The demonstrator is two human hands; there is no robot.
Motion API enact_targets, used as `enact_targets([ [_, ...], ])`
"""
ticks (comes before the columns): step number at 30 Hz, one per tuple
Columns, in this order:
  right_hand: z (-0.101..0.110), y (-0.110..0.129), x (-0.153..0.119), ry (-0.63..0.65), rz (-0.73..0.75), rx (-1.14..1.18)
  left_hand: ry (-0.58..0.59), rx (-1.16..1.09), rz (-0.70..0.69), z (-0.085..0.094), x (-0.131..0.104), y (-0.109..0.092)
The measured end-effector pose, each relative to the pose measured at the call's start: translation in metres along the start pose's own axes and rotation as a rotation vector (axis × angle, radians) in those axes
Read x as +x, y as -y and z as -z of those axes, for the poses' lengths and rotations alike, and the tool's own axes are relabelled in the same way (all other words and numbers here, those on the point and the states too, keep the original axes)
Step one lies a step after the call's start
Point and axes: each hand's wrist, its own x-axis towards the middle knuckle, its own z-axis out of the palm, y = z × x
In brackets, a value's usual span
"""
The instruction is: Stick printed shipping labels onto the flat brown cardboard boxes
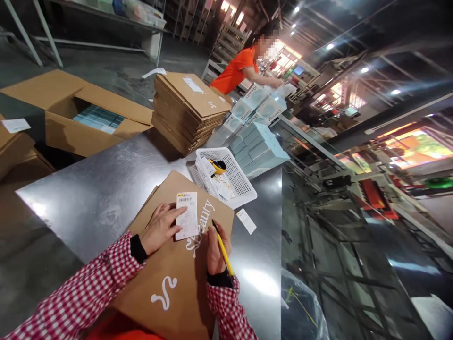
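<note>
My left hand (161,229) lies with its fingers stretched out, the tips resting on a white printed label (189,225). The label is on a flat brown cardboard carton (141,288), which bears white "Beauty" lettering and a white squiggle. Over the carton's right side, my right hand (215,252) is closed around a yellow pen (222,251) with a black tip, which points up and away from me. Both forearms are in red-and-white checked sleeves with black cuffs. Another small white label (246,221) lies to the right of the carton on the metal table (260,255).
Beyond the carton stands a white perforated basket (244,189) holding a yellow-and-black item. Behind it are a stack of flattened cartons (177,118) and pale blue boxes (262,146). An open carton (67,132) stands at left. A person in orange (235,71) handles boxes farther back.
</note>
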Motion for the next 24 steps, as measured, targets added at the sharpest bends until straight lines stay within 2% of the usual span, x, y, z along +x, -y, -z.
enact_targets([
  [2,-0.002,0.010,0.012,0.048,-0.152,0.138,-0.078,-0.209,0.054,0.003,0.000,-0.003],
  [4,-0.007,0.020,0.020,0.175,-0.223,0.218,-0.134,-0.307,0.077,0.003,0.000,-0.008],
  [6,-0.014,0.028,0.021,0.307,-0.179,0.248,-0.167,-0.349,0.087,-0.001,-0.003,-0.016],
  [8,-0.019,0.034,0.016,0.345,-0.128,0.278,-0.193,-0.491,0.132,-0.005,-0.007,-0.024],
  [12,-0.020,0.037,0.004,0.273,-0.099,0.352,-0.257,-0.771,0.206,-0.008,-0.013,-0.037],
  [15,-0.014,0.037,0.000,0.260,-0.074,0.347,-0.216,-0.841,0.207,-0.006,-0.015,-0.041],
  [17,-0.011,0.037,-0.001,0.234,-0.057,0.354,-0.188,-0.851,0.210,-0.006,-0.016,-0.043],
  [21,-0.007,0.042,-0.002,0.128,0.000,0.345,-0.245,-0.783,0.191,-0.006,-0.019,-0.047],
  [24,-0.004,0.051,-0.001,0.090,0.008,0.374,-0.226,-0.728,0.176,-0.001,-0.021,-0.050],
])
